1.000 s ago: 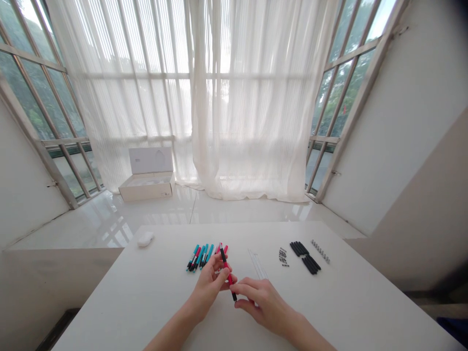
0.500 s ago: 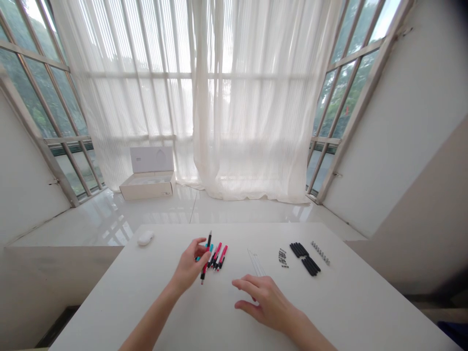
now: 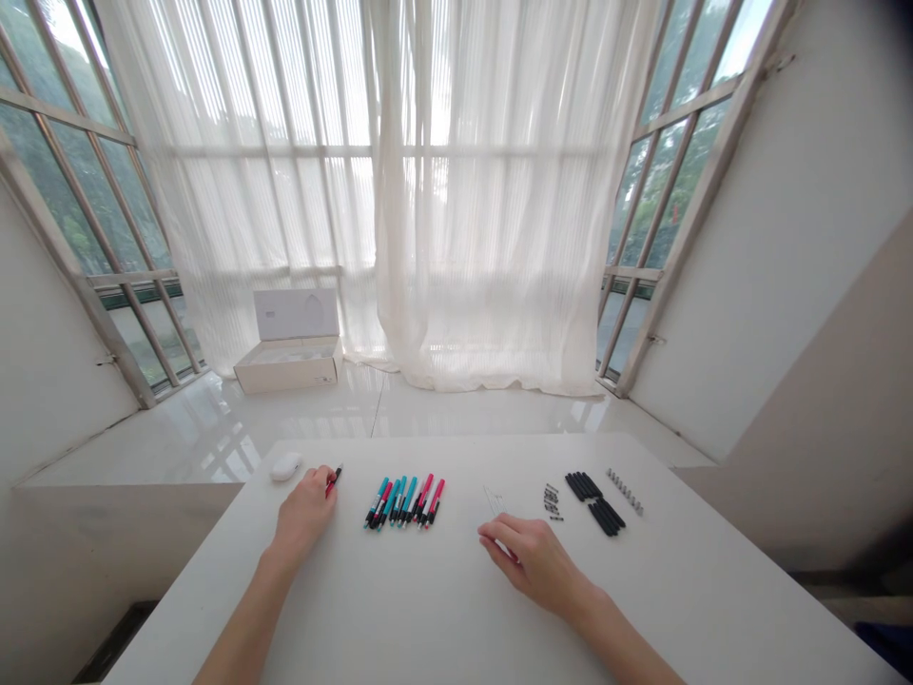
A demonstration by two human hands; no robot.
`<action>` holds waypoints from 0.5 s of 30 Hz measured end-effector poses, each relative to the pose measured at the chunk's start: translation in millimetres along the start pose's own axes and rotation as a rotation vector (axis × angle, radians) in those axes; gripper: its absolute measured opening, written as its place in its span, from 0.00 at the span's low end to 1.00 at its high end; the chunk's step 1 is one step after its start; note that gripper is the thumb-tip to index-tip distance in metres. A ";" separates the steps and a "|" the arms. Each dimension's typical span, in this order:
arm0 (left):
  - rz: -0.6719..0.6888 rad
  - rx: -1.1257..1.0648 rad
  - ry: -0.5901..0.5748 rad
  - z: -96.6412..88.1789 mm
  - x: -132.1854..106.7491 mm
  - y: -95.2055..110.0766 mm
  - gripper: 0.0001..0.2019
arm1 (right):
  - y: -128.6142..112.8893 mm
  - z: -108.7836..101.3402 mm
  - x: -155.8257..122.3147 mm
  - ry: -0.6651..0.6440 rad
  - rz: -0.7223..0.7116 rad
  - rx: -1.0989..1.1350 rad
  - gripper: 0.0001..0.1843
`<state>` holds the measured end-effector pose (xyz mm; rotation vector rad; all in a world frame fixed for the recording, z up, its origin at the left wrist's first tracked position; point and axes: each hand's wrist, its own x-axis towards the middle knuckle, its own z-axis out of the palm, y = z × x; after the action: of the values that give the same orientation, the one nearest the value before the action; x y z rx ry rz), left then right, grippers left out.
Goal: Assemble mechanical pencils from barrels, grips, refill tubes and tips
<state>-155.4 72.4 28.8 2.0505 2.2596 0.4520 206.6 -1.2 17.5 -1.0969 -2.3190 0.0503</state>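
Note:
At the table's left side, my left hand [image 3: 306, 511] is closed around a pen [image 3: 335, 478] with a black tip section and a pink part, held low by the tabletop. A row of several turquoise and pink pen barrels [image 3: 403, 502] with black ends lies to its right. My right hand [image 3: 532, 561] is low over the table with its fingers closed together. Its fingertips are at several thin, pale rods [image 3: 494, 499], covering their near ends. Whether a rod is between the fingers is hidden.
Right of the rods lie several small dark metal parts [image 3: 552, 502], black tubular grips [image 3: 595, 502] and a row of silver tips [image 3: 625, 492]. A white rounded case [image 3: 285, 466] rests near my left hand. An opened white box [image 3: 289, 363] stands on the ledge behind.
My left hand has carried the pen left, away from the row, and lowered it by the white case. My right hand has shifted slightly right and up, its fingers closing by the rods.

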 end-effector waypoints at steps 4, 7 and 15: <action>0.026 0.023 0.028 -3.4 -5.3 15.1 0.09 | 16.4 0.3 -1.5 0.047 0.122 -0.040 0.16; 0.133 -0.043 0.020 2.1 -11.7 33.8 0.11 | 28.5 0.1 -3.1 0.040 0.241 -0.093 0.17; 0.207 -0.108 -0.049 14.1 -23.8 55.1 0.11 | 36.1 -4.1 -4.2 -0.053 0.407 -0.133 0.17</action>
<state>-96.1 55.7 25.6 2.2228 1.9598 0.5171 236.0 18.9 9.3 -1.6388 -2.1318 0.0815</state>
